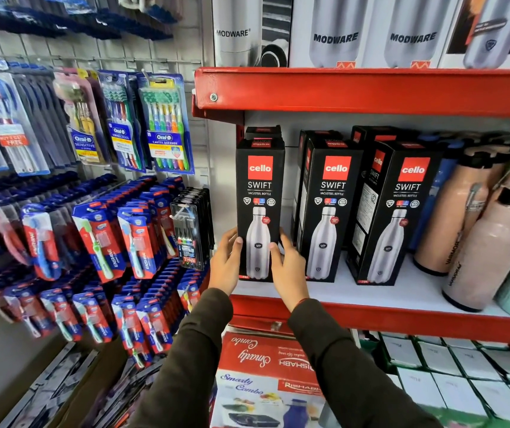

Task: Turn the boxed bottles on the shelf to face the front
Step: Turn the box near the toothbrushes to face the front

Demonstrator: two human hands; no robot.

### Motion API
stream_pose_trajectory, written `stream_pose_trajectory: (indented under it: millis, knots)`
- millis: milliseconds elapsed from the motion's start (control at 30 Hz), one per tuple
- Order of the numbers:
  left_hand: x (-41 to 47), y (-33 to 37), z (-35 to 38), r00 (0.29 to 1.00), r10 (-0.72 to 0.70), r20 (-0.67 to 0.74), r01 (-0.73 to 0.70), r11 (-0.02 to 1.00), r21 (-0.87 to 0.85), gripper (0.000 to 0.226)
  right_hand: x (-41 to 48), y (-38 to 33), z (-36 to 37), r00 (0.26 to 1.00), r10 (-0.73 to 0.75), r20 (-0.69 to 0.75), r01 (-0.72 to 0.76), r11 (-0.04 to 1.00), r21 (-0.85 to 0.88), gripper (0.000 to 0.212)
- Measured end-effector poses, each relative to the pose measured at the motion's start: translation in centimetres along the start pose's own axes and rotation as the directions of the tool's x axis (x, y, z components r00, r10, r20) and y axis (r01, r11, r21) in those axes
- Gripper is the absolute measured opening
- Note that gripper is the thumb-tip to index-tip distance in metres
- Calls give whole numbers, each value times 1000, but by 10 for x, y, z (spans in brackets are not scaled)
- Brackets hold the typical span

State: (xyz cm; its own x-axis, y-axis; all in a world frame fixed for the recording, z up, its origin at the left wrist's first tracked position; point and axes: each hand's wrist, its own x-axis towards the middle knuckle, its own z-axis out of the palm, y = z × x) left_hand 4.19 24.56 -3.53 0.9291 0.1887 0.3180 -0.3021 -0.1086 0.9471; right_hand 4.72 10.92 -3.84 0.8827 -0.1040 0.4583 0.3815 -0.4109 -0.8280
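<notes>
Black, with the red cello logo facing me, the left box point(260, 208) stands upright at the left end of the white shelf point(402, 291). My left hand point(225, 264) presses its left edge and my right hand point(289, 267) its right edge, low down, clamping it between them. Two more boxes point(329, 211) stand just right, the far one point(397, 214) angled.

left hand point(225, 262), right hand point(289, 267), both hands gripping

The three front black boxes point(259, 208) read "cello SWIFT"; upper-shelf boxes point(335, 32) say "MODWARE"; hanging toothbrush packs point(165, 125) say "Oral-B".
</notes>
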Motion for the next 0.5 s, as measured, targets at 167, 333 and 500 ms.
stream_pose_trajectory:
  millis: [167, 333, 500]
  knots:
    - [-19, 8, -5, 1000, -19, 4, 20, 998, -63, 24, -17, -3, -7, 1000, -11, 17, 9, 998, 60, 46]
    - [-35, 12, -10, 998, -47, -31, 44, 995, -85, 26, -31, -7, -11, 1000, 2, 16, -4, 994, 113, 47]
    - [-48, 15, -13, 997, -36, -68, 30, 996, -82, 31, -43, -9, -14, 1000, -8, 3, 8, 994, 105, 44]
